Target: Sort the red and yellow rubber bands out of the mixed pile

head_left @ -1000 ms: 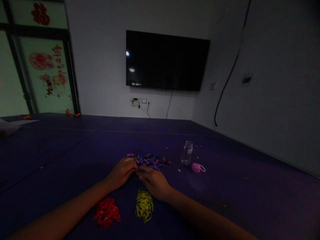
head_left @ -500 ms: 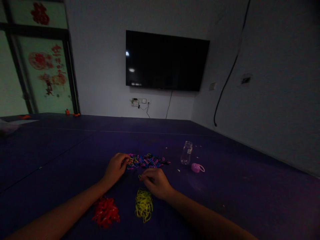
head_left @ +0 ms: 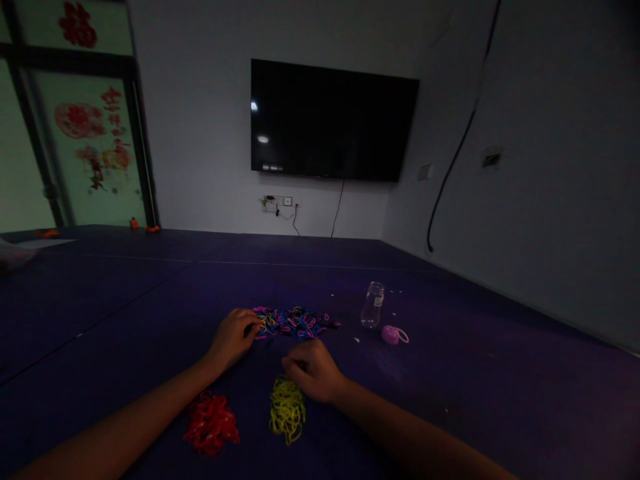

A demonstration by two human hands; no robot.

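A loose pile of mixed rubber bands (head_left: 297, 323), blue, pink, black and a few yellow, lies on the purple surface. At its left edge is my left hand (head_left: 235, 337), its thumb and fingertips pinched together by some yellow bands; what they grip is too small to make out. My right hand (head_left: 316, 371) is closed just above the far end of a heap of yellow rubber bands (head_left: 287, 412), and its fingertips are hidden. To the left of that heap, beside my left forearm, sits a heap of red rubber bands (head_left: 212, 424).
Right of the mixed pile stands a clear bottle (head_left: 372, 308) without its cap. A pink cap with a loop (head_left: 391, 335) lies beside it. Small white scraps (head_left: 357, 340) dot the purple surface (head_left: 450, 373). A wall-mounted television (head_left: 335, 120) is at the back.
My right hand has drawn slightly back toward the yellow heap; the yellow band that showed at its fingertips is no longer visible. My left hand stays at the mixed pile's edge.
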